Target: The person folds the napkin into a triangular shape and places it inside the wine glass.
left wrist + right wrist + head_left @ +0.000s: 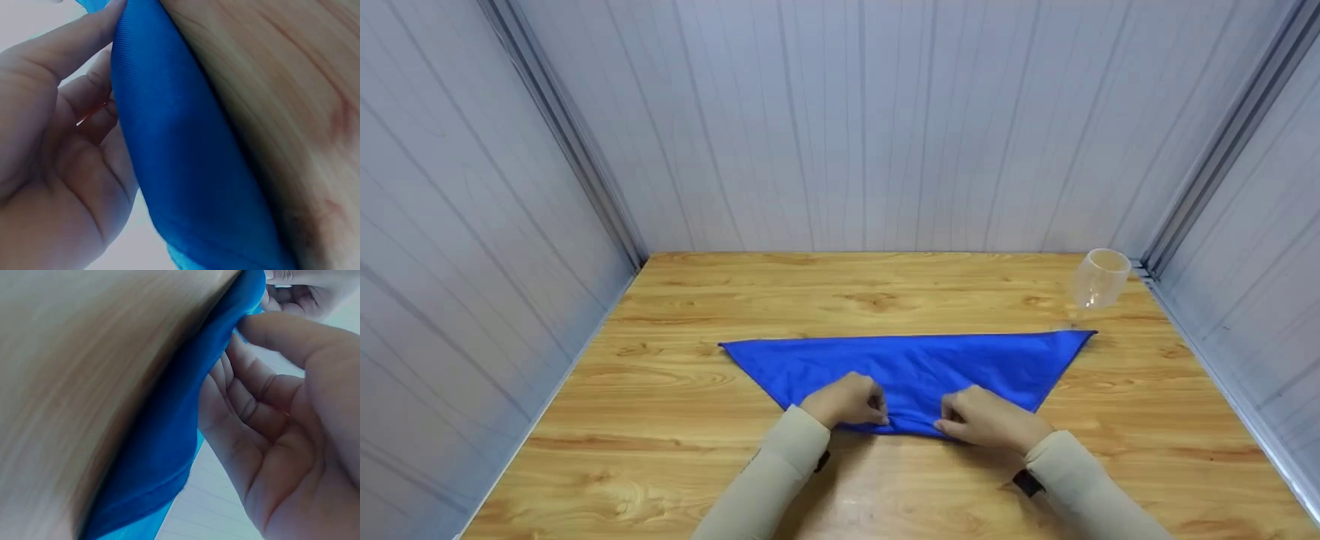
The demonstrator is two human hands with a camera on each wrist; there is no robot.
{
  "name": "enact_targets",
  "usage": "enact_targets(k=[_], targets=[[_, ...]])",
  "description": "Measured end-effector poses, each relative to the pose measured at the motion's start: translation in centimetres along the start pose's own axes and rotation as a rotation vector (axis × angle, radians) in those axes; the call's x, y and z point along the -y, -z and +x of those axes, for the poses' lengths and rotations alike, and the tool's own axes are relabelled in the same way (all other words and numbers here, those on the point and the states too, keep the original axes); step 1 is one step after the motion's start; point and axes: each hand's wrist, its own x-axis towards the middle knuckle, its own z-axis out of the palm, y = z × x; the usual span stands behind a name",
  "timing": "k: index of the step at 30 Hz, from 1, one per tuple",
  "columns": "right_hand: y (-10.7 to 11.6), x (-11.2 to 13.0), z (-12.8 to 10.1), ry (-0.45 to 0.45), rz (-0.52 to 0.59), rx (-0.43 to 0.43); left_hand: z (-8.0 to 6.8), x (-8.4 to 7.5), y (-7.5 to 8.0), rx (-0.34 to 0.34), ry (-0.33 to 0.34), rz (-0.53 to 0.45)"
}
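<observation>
A blue cloth [915, 360] lies on the wooden table, its long straight edge at the back and its sides narrowing toward me. Its near edge is turned over into a soft fold, seen close up as a blue roll [169, 129] in the left wrist view. My left hand [851, 400] pinches that near edge left of its middle, thumb against curled fingers. To the right, my right hand [990, 418] pinches the same edge, with thumb and fingers around the fold [163, 422] in the right wrist view. A short stretch of cloth spans between both hands.
A clear glass [1101, 279] stands at the back right of the table [675, 420], near the corner. Pale panelled walls [825, 127] enclose the table at the back and on both sides.
</observation>
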Motion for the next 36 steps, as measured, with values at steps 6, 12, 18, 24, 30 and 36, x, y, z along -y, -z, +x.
enact_targets(k=[6, 12, 18, 24, 30, 36], targets=[[-0.3, 0.3, -0.5, -0.017, -0.017, 0.010, 0.0, 0.1, -0.2, -0.005, -0.009, 0.021], [0.1, 0.2, -0.2, 0.065, -0.103, -0.005, 0.0, 0.3, -0.3, -0.004, -0.007, 0.030], [0.8, 0.1, 0.2, 0.119, -0.131, 0.020, 0.0, 0.4, -0.4, -0.002, -0.005, 0.037], [1.0, 0.0, 0.5, 0.110, -0.123, 0.040, -0.1, 0.5, -0.5, -0.012, -0.019, 0.035], [1.0, -0.1, 0.8, 0.090, -0.111, 0.048, -0.2, 0.6, -0.6, -0.017, -0.026, 0.011], [0.9, -0.1, 0.9, -0.012, -0.038, 0.071, -0.2, 0.8, -0.6, -0.015, -0.022, 0.007]])
